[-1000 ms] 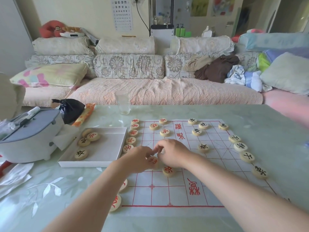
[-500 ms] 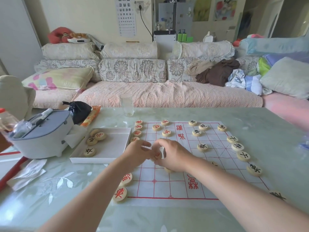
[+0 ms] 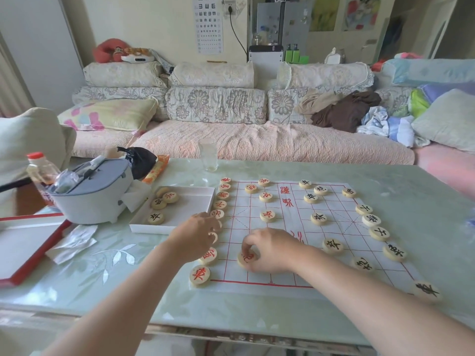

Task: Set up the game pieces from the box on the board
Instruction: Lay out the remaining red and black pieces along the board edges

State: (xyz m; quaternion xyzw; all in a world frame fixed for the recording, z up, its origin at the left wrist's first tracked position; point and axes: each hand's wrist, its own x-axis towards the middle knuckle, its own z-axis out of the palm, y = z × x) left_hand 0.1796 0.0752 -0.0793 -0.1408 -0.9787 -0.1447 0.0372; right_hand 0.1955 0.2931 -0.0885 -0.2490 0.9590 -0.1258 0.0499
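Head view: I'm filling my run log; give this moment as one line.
right hand: pinches red piece on board | left hand: at left-edge pieces, grip unclear | box: partly filled

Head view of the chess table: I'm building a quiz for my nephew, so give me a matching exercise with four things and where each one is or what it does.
Column one:
1 glass
2 white box
3 right hand
4 left hand

Column two:
A pinches a red piece on the board
B stands upright beyond the board
C over the row of red pieces at the board's left edge
D holds a few leftover pieces, left of the board

Pairs: 1-B, 2-D, 3-A, 4-C
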